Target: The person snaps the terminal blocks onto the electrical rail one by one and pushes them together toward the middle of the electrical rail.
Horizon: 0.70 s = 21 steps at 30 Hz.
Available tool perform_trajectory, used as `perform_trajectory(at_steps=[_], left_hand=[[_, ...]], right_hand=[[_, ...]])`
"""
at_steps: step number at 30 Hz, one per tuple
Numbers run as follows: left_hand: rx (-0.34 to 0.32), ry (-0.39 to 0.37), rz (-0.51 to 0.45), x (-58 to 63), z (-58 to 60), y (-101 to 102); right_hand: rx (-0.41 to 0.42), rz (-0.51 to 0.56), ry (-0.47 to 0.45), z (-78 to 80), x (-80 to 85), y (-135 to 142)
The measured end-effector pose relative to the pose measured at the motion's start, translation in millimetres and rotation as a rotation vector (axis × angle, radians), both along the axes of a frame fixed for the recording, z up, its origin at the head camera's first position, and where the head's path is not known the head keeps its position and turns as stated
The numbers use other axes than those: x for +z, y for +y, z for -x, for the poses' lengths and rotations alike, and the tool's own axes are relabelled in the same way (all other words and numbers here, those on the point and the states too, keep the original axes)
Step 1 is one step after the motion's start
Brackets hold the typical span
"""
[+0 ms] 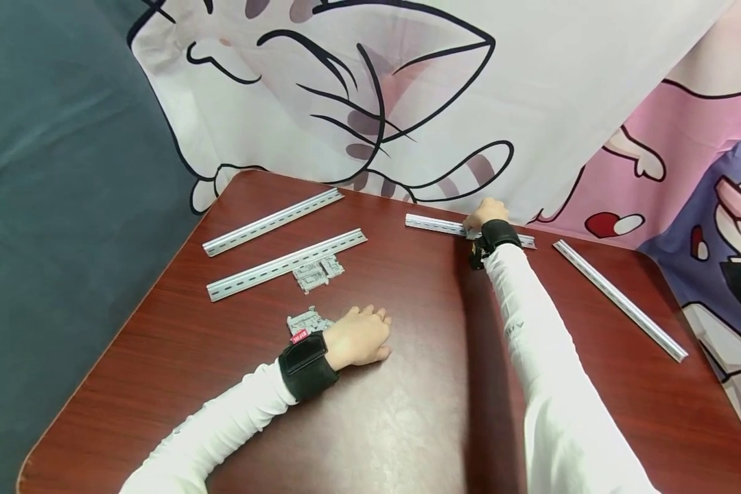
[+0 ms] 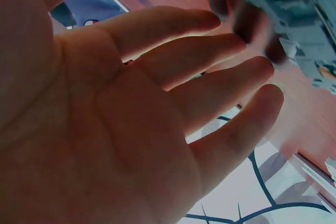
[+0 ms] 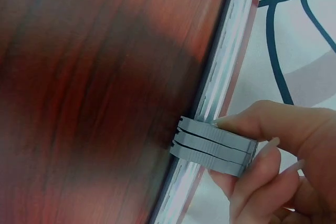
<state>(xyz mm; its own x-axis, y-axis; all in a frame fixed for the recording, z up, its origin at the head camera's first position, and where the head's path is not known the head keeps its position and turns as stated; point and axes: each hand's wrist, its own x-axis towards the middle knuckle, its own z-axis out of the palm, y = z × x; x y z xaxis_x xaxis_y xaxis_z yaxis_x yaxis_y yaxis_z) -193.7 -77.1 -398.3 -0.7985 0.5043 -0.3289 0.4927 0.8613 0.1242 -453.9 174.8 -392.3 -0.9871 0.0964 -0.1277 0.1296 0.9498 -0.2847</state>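
My right hand [image 1: 487, 211] is at the back of the table. In the right wrist view its thumb and fingers pinch a small stack of grey terminal blocks [image 3: 214, 145], which sits across a slotted metal DIN rail [image 3: 223, 72]. In the head view that rail [image 1: 433, 223] lies along the back edge, partly hidden by the hand. My left hand [image 1: 359, 336] is palm down over the middle of the table, its fingers [image 2: 220, 95] loosely extended and holding nothing. Beside its wrist lie grey terminal blocks [image 1: 307, 320], partly covered by the wristband.
Two more DIN rails [image 1: 278, 221] [image 1: 287, 264] lie at the left, with other grey terminal blocks [image 1: 318, 272] against the nearer one. Another rail [image 1: 620, 300] slants along the right side. A cartoon-printed curtain [image 1: 549, 89] hangs behind the brown table [image 1: 401, 425].
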Motion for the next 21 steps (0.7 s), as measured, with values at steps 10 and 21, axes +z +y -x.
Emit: perform_trajectory(at_steps=[10,21], left_hand=[[0.004,0.003,-0.008,3.4,-2.1,-4],[0.158,0.006,-0.187,30.6,35.1,-64]], right_hand=[[-0.020,-0.018,0.009,14.8,1.0,-1],[-0.034,-0.041,0.079,1.2,2.0,-14]])
